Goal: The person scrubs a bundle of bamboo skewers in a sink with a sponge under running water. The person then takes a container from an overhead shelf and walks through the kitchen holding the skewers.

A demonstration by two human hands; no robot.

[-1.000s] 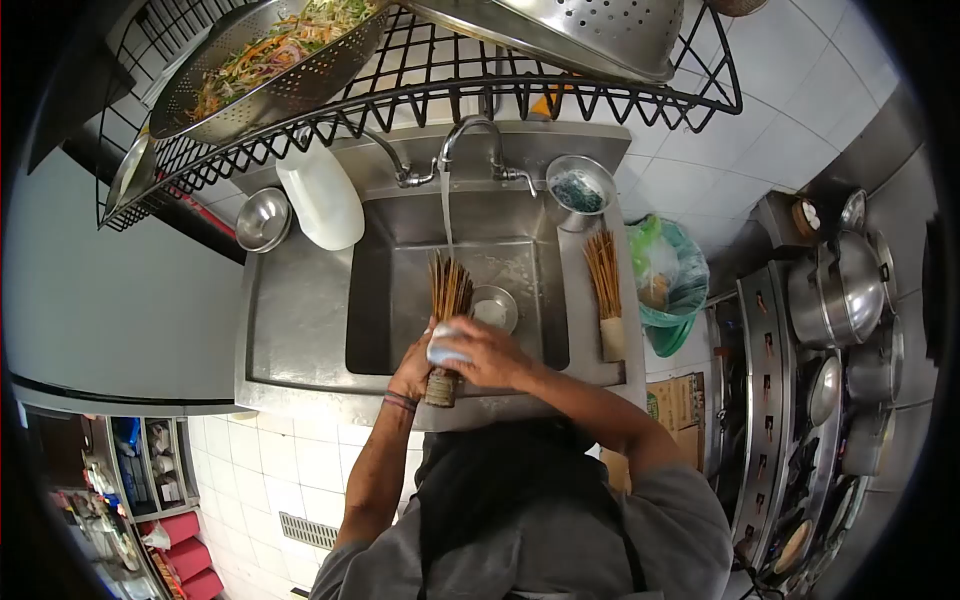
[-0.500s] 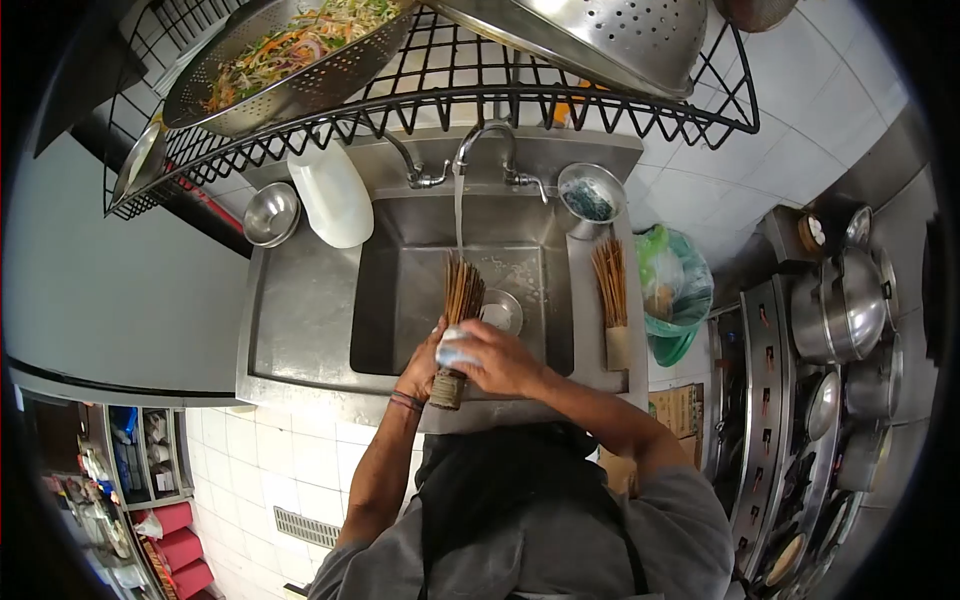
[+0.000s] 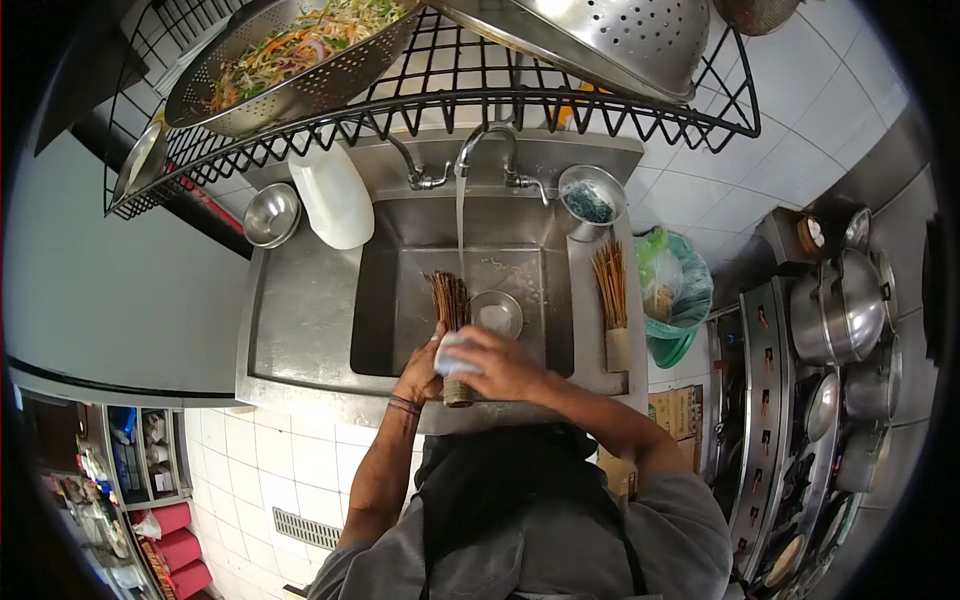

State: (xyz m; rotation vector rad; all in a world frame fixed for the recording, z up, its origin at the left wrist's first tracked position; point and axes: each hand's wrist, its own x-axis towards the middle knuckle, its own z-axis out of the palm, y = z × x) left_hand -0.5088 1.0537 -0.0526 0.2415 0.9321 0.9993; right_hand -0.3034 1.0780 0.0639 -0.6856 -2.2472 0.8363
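A wok brush (image 3: 447,298), a bundle of thin brown sticks with a wrapped handle, is held over the front of the sink (image 3: 400,235). My left hand (image 3: 418,378) is closed round its middle from the left side. My right hand (image 3: 503,364) presses a white and pale blue wad (image 3: 454,354) against the brush; the wad's kind is unclear. Water runs from the faucet (image 3: 470,150) just behind the bristles. In the basin sits a small metal bowl (image 3: 510,318). A second wok brush (image 3: 611,300) lies on the sink's right ledge.
On the left counter stand metal bowls (image 3: 271,215) and a white plastic jug (image 3: 334,205). A metal container (image 3: 590,200) with a dark scourer sits behind right. Overhead hangs a black wire rack (image 3: 440,105) with colanders. A lined bin (image 3: 680,290) and a stove (image 3: 765,400) are at right.
The brush's bristle end has tilted left and come nearer to me, out of line with the water. More of the small bowl shows. My right hand has shifted slightly on the brush.
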